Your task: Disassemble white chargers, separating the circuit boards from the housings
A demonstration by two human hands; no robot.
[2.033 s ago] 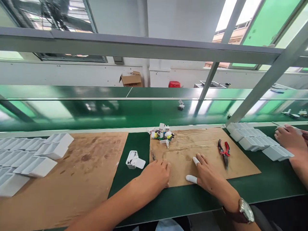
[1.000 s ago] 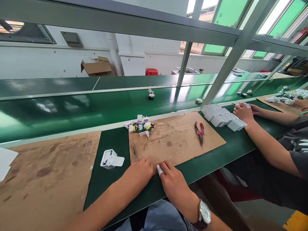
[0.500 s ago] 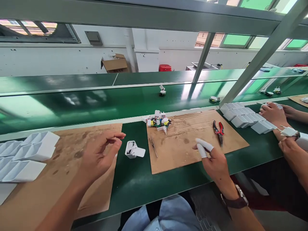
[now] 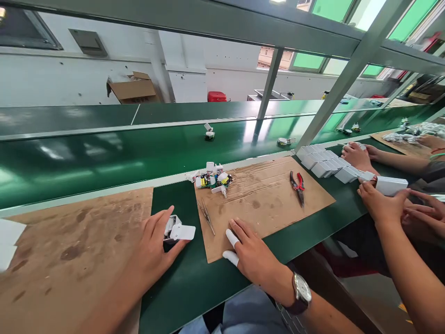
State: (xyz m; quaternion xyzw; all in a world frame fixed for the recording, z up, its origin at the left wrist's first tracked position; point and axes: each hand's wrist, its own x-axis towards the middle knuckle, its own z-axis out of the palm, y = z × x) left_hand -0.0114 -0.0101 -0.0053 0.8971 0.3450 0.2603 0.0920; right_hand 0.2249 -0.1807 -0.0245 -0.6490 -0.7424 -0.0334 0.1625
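A small white plastic case (image 4: 171, 223) with a flat white flap (image 4: 186, 232) stands on the green bench. My left hand (image 4: 155, 246) is closed around this case, fingers behind it and thumb at its front. Over the near edge of the right cardboard sheet (image 4: 257, 199), my right hand (image 4: 252, 250) is open and holds nothing. White finger cots cover two of its fingertips. Metal tweezers (image 4: 207, 217) lie on that sheet between my hands. Behind them sits a cluster of small circuit boards and white parts (image 4: 212, 180). Red-and-black pliers (image 4: 298, 188) rest at the right.
Another stained cardboard sheet (image 4: 86, 241) covers the left bench, with white cases (image 4: 9, 236) at its edge. Rows of white cases (image 4: 325, 162) stand right of the pliers. A co-worker's hands (image 4: 385, 199) hold a white case there. Small assemblies sit on the green surface (image 4: 146, 157) behind.
My left hand has come down to the white case and closed around it. My right hand has moved left and down towards the cardboard. The camera view has turned to the right.
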